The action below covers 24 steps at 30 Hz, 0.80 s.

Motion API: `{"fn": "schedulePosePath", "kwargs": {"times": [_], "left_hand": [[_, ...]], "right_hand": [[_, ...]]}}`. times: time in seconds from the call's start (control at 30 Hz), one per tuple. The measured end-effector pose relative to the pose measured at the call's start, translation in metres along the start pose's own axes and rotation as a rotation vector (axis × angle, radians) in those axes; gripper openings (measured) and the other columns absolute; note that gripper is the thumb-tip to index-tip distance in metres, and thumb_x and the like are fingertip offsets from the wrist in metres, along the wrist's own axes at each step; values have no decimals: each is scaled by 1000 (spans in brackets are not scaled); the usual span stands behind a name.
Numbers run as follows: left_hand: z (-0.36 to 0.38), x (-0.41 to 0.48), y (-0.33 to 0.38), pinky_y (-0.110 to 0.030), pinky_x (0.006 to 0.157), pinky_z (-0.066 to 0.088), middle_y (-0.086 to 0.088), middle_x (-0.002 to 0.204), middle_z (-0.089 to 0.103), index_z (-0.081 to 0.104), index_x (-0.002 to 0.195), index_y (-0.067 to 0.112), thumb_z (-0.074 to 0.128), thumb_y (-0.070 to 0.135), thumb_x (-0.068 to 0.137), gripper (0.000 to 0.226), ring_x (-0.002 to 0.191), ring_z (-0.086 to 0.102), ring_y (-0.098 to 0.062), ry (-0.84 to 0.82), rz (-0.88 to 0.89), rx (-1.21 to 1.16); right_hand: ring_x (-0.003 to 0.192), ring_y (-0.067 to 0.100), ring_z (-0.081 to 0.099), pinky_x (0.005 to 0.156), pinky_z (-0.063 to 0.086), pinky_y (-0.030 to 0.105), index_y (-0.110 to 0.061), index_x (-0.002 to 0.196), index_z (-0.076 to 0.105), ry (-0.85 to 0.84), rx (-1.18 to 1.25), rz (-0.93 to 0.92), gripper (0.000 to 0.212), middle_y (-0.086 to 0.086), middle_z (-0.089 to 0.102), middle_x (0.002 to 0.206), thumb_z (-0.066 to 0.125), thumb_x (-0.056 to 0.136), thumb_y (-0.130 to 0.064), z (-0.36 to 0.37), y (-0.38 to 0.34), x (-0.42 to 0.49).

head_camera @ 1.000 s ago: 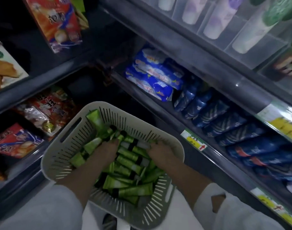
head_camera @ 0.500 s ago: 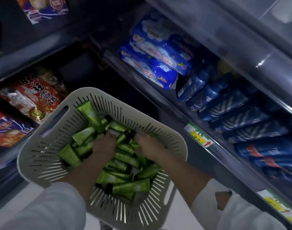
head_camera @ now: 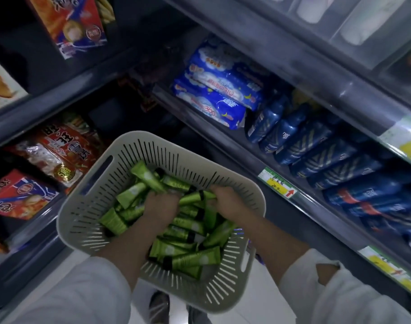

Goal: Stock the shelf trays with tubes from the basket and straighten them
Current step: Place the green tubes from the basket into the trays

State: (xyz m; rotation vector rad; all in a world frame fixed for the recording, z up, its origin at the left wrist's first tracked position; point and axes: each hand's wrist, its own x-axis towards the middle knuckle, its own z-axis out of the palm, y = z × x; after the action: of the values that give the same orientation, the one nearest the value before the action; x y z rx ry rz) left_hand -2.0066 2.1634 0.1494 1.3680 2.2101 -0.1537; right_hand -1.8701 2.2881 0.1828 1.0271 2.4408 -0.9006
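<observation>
A pale slotted plastic basket (head_camera: 87, 202) sits low in front of me, piled with several green tubes (head_camera: 195, 259) with black caps. Both my hands are down inside it. My left hand (head_camera: 161, 206) curls into the heap and grips a bunch of tubes. My right hand (head_camera: 225, 201) grips another bunch, with a green tube (head_camera: 194, 197) sticking out leftward from its fingers. My fingertips are buried among the tubes. Clear shelf trays (head_camera: 354, 22) holding white tubes run along the top right.
A dark shelf edge (head_camera: 258, 157) with yellow price tags runs diagonally right of the basket. Behind it lie blue pad packs (head_camera: 213, 90) and blue pouches (head_camera: 316, 148). Red snack bags (head_camera: 59, 150) fill the left shelves. White floor and a shoe (head_camera: 158, 307) show below.
Both hands have closed tighter on tubes in the basket. The view has tilted back up, so the clear trays on the top shelf show again.
</observation>
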Motion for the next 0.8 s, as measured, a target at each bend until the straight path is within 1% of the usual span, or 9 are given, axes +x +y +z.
{"fn": "schedulePosePath", "kwargs": {"times": [0.13, 0.23, 0.3, 0.4, 0.47, 0.53, 0.63, 0.73, 0.8], "left_hand": [[-35, -21, -6, -30, 73, 48, -12, 124, 54, 31, 139, 20, 45, 27, 96, 46, 96, 55, -23, -125, 17, -301], [-70, -39, -10, -29, 84, 49, -8, 131, 51, 42, 132, 22, 57, 13, 88, 48, 109, 55, -23, -181, 96, -383], [-98, -53, -11, -27, 79, 52, -7, 123, 59, 53, 125, 22, 63, 5, 82, 47, 105, 59, -23, -156, 157, -450], [-148, -79, -9, -30, 62, 54, -15, 98, 65, 57, 120, 4, 64, -5, 80, 41, 75, 68, -19, -14, 180, -655], [-185, -97, -1, -21, 48, 51, -7, 74, 62, 58, 101, 6, 66, -3, 79, 25, 52, 62, -7, 150, 199, -702], [-217, -110, 14, -16, 43, 46, -5, 65, 58, 55, 88, 8, 68, -5, 77, 21, 46, 59, -5, 263, 284, -760], [-254, -124, 49, -16, 44, 41, -7, 59, 52, 55, 84, 7, 66, -4, 80, 16, 37, 49, 2, 363, 434, -842], [-283, -140, 90, -16, 47, 40, -4, 58, 52, 54, 79, 13, 63, 2, 85, 16, 41, 47, 2, 404, 539, -860], [-301, -153, 121, -19, 47, 42, -4, 60, 52, 53, 76, 17, 62, 5, 87, 19, 45, 48, -2, 419, 619, -873]], "right_hand": [[114, 28, 58, 92, 45, 31, -14, 134, 51, 123, 21, -9, 43, 13, 62, 125, 56, 92, -15, -25, -20, -19], [109, 33, 60, 86, 47, 33, -16, 132, 53, 209, 60, 8, 39, 14, 62, 120, 54, 92, -16, -51, -39, -40], [106, 35, 61, 83, 48, 34, -14, 118, 57, 261, 102, -6, 26, 17, 63, 113, 54, 91, -15, -70, -50, -55], [102, 32, 61, 82, 47, 34, -13, 119, 55, 379, 151, -11, 29, 19, 63, 110, 58, 90, -15, -102, -64, -83], [96, 31, 62, 78, 47, 34, -14, 120, 54, 466, 221, -13, 30, 17, 64, 106, 60, 91, -18, -123, -70, -105], [93, 30, 61, 77, 46, 34, -12, 119, 54, 571, 271, -27, 30, 15, 65, 99, 60, 92, -23, -144, -75, -125], [79, 25, 57, 72, 46, 36, -11, 120, 52, 709, 339, -67, 30, 8, 61, 83, 57, 94, -27, -174, -82, -161], [73, 22, 54, 66, 43, 37, -14, 118, 50, 847, 361, -129, 25, 1, 56, 75, 51, 97, -28, -200, -85, -194], [75, 24, 55, 65, 40, 34, -16, 115, 51, 943, 359, -159, 21, 4, 58, 77, 50, 97, -27, -216, -83, -215]]}}
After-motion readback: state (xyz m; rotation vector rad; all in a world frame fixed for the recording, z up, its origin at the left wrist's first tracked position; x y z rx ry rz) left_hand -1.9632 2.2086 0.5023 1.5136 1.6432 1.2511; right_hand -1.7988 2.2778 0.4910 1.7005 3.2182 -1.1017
